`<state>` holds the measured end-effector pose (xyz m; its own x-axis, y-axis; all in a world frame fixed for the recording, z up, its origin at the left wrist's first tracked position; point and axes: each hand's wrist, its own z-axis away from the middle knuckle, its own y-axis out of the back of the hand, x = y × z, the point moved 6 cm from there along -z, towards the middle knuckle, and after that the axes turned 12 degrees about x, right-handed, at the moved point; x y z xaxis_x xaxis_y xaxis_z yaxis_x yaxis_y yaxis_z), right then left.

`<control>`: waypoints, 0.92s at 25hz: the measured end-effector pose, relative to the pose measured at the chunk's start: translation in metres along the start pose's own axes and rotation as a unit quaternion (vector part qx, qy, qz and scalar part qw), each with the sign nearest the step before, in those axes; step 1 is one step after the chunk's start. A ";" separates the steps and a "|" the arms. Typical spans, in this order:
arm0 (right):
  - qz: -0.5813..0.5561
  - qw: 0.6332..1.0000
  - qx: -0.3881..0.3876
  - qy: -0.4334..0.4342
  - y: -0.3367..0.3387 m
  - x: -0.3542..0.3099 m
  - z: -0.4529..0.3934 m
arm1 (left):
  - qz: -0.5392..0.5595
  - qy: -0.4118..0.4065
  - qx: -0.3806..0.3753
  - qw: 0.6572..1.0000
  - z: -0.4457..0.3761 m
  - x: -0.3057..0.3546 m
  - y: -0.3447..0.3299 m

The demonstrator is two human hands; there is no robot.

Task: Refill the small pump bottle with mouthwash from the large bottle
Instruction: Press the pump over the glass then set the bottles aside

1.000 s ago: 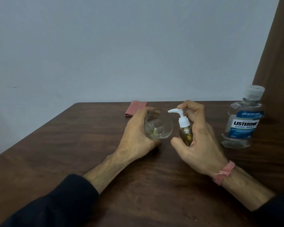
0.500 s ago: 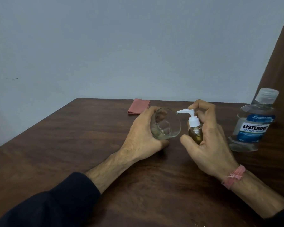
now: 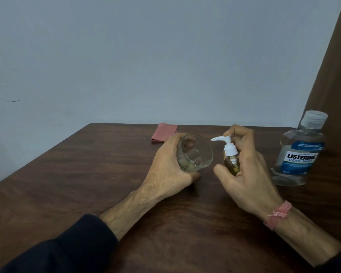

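Note:
My right hand [image 3: 246,174] grips the small pump bottle [image 3: 231,163], amber glass with a white pump head, its forefinger resting on top of the pump. The nozzle points left at a clear drinking glass [image 3: 195,152]. My left hand [image 3: 169,170] holds that glass tilted, its mouth turned toward the nozzle, with a little yellowish liquid at its low side. The large mouthwash bottle [image 3: 299,152], clear with a blue label and a capped top, stands upright on the table to the right of my right hand.
A folded pink cloth [image 3: 163,132] lies near the far edge of the dark wooden table [image 3: 87,174]. A grey wall runs behind the table. A brown curtain [image 3: 335,75] hangs at the right, behind the mouthwash bottle.
Both hands keep their grips on the glass and the pump bottle. The camera has shifted slightly, so everything sits a bit further right in view; the pump head looks slightly raised.

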<state>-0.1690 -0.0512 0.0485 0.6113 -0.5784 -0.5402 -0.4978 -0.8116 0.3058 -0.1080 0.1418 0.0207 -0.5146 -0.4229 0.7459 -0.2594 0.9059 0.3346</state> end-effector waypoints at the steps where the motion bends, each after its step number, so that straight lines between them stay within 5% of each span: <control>1: 0.002 1.000 -0.001 0.002 0.000 0.000 0.000 | 0.001 0.002 0.000 1.000 0.000 0.000 -0.001; 23: -0.017 1.000 -0.011 0.009 0.002 -0.001 0.002 | -0.017 -0.018 -0.008 1.000 0.001 0.004 -0.001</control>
<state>-0.1716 -0.0516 0.0485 0.6390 -0.5511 -0.5366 -0.4620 -0.8327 0.3051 -0.1108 0.1387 0.0229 -0.5340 -0.4545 0.7129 -0.2654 0.8907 0.3690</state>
